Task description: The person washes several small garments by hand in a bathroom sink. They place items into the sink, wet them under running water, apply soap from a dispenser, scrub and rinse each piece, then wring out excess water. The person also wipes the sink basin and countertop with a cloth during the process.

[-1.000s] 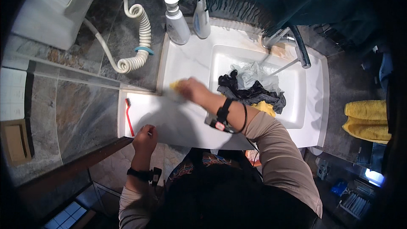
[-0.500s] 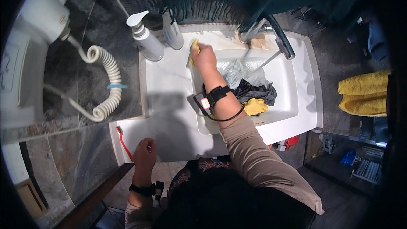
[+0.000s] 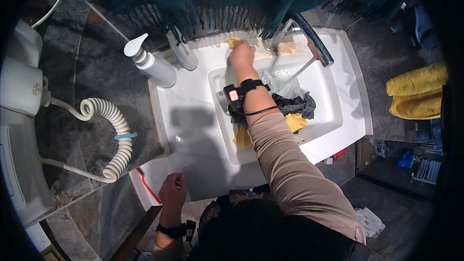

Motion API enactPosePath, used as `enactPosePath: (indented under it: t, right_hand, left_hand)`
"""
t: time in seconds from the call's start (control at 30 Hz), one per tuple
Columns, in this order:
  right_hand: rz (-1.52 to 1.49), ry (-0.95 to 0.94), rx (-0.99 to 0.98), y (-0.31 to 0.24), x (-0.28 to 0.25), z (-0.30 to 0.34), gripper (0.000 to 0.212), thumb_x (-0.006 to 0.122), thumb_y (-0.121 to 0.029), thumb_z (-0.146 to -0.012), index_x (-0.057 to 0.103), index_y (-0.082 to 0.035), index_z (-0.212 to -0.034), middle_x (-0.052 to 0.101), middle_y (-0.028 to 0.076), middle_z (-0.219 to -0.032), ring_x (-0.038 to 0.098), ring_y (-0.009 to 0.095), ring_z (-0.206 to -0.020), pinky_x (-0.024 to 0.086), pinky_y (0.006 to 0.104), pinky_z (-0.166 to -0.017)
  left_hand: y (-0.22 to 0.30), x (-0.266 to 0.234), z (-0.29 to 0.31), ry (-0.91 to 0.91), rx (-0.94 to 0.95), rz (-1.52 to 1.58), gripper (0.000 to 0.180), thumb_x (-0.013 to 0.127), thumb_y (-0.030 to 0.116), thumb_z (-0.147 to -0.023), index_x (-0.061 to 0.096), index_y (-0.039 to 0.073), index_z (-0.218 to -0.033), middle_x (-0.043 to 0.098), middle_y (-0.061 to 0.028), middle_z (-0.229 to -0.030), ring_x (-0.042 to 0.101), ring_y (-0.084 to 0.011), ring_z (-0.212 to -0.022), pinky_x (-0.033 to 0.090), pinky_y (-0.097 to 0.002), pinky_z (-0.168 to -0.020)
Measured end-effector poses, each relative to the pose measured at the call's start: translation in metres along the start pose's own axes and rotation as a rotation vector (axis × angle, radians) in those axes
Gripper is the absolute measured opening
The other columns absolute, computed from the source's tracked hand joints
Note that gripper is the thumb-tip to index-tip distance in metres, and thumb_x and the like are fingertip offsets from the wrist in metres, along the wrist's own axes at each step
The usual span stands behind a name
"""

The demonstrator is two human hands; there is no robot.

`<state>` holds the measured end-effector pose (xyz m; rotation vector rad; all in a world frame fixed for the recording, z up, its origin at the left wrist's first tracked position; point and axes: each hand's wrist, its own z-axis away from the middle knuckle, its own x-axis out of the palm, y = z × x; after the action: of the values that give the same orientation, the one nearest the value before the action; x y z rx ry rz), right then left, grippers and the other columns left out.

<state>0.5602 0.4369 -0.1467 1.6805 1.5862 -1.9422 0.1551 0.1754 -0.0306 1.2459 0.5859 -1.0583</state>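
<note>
My right hand (image 3: 242, 54) is closed on a small yellow cloth (image 3: 234, 43), pressed to the back edge of the white counter (image 3: 191, 94), left of the tap (image 3: 316, 43). Below my right forearm lies the white sink basin (image 3: 328, 108). In it sit a clear crumpled plastic bag (image 3: 285, 86), dark crumpled material (image 3: 304, 105) and a yellow cloth (image 3: 296, 122). More yellow cloth (image 3: 242, 137) shows left of my forearm, which hides part of the basin. My left hand (image 3: 172, 192) hangs by the counter's front edge, fingers curled with nothing seen in them, near a red toothbrush (image 3: 149, 187).
A white pump bottle (image 3: 157, 70) and a second bottle (image 3: 183, 53) stand at the counter's back left. A coiled white hose (image 3: 118, 140) hangs at the left. Dark fringed fabric (image 3: 217, 0) drapes along the back. Yellow towels (image 3: 416, 92) hang at the right.
My right hand has moved right along the back of the counter with the yellow cloth, closer to the tap. The whole view has shifted a little. My left hand stays near the counter's front edge.
</note>
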Motion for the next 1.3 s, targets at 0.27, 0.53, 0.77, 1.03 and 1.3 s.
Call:
enactPosePath:
  t: [0.27,0.53,0.77,1.03,1.3]
  right_hand:
    - [-0.214,0.128,0.422,-0.038,-0.024,0.004,0.03,0.045,-0.017,-0.09,0.058,0.002,-0.108,0.057,0.024,-0.112,0.051,0.038,-0.107,0.044,0.0435,-0.09]
    - [0.098,0.021,0.089,-0.019,-0.017,0.013,0.027,0.048,-0.006,-0.084,0.066,-0.001,-0.103,0.059,0.014,-0.119,0.048,0.036,-0.112,0.046,0.0392,-0.091]
    - [0.024,0.077,0.233,0.019,-0.006,-0.016,0.029,0.045,-0.013,-0.088,0.062,-0.001,-0.107,0.056,0.019,-0.118,0.05,0.038,-0.11,0.046,0.0423,-0.09]
    - [-0.515,0.017,0.35,-0.003,-0.023,0.021,0.05,0.049,-0.034,-0.086,0.048,0.007,-0.115,0.054,0.032,-0.113,0.049,0.046,-0.106,0.037,0.047,-0.096]
    - [0.106,0.036,0.093,-0.001,-0.009,0.025,0.027,0.047,-0.017,-0.09,0.063,-0.004,-0.108,0.058,0.014,-0.117,0.049,0.038,-0.104,0.046,0.0408,-0.086]
  left_hand:
    - [-0.005,-0.009,0.011,-0.008,-0.067,-0.007,0.015,0.061,0.023,-0.086,0.063,0.01,-0.092,0.063,-0.0075,-0.08,0.062,-0.0223,-0.066,0.05,-0.0351,-0.059]
    - [0.009,-0.003,-0.008,0.04,0.069,0.065,0.016,0.061,0.024,-0.087,0.062,0.01,-0.092,0.062,-0.0073,-0.079,0.062,-0.0223,-0.066,0.05,-0.035,-0.058]
    - [0.007,-0.003,-0.005,-0.027,0.022,0.033,0.015,0.061,0.022,-0.087,0.063,0.008,-0.092,0.063,-0.007,-0.082,0.063,-0.02,-0.07,0.049,-0.0329,-0.06]
    - [0.007,-0.004,-0.013,-0.025,0.055,0.025,0.014,0.061,0.023,-0.087,0.063,0.01,-0.092,0.063,-0.0069,-0.081,0.062,-0.0218,-0.071,0.05,-0.0336,-0.061]
    - [0.003,-0.005,-0.001,-0.018,0.064,0.091,0.015,0.061,0.022,-0.086,0.062,0.009,-0.092,0.063,-0.0081,-0.083,0.063,-0.0221,-0.07,0.05,-0.0336,-0.063]
